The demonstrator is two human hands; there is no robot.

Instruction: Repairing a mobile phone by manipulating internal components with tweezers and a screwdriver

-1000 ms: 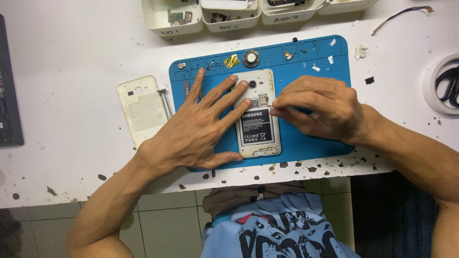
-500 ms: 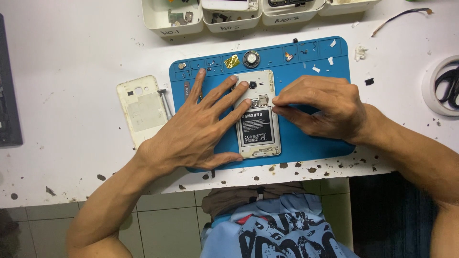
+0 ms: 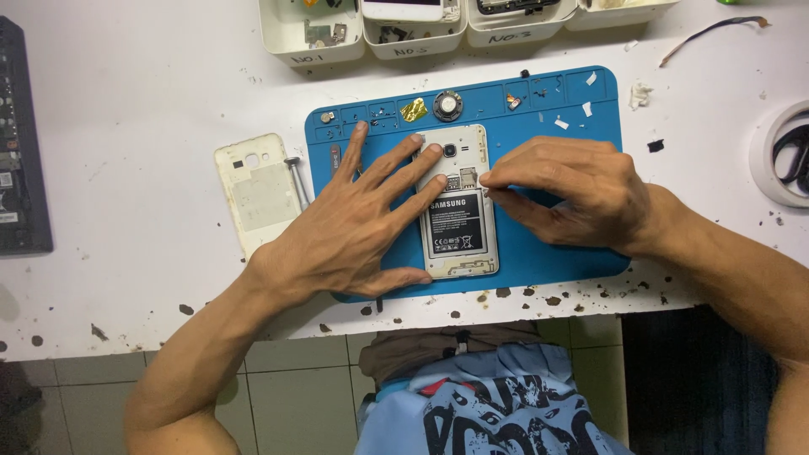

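With my left hand point(image 3: 350, 232) spread flat on the opened white phone point(image 3: 458, 202) | right hand point(image 3: 581, 190) fingers pinched together at its edge | blue silicone mat point(image 3: 581, 126) beneath.

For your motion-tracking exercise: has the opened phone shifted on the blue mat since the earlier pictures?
No. The phone lies where it did on the blue mat, just below the round part.

The bench point(image 3: 152, 93) was white and flecked with dark chips along its near edge. A blue work mat point(image 3: 581, 135) lay flat in its middle. Just left of the mat lay a cream back cover point(image 3: 257, 194), with a small screwdriver point(image 3: 297, 181) between the two. White parts trays point(image 3: 310, 42) stood in a row at the far edge. A dark keyboard point(image 3: 21, 143) lay at the left, a white round dish point(image 3: 779, 156) at the right, and a thin brown strip point(image 3: 712, 29) near the far right corner.
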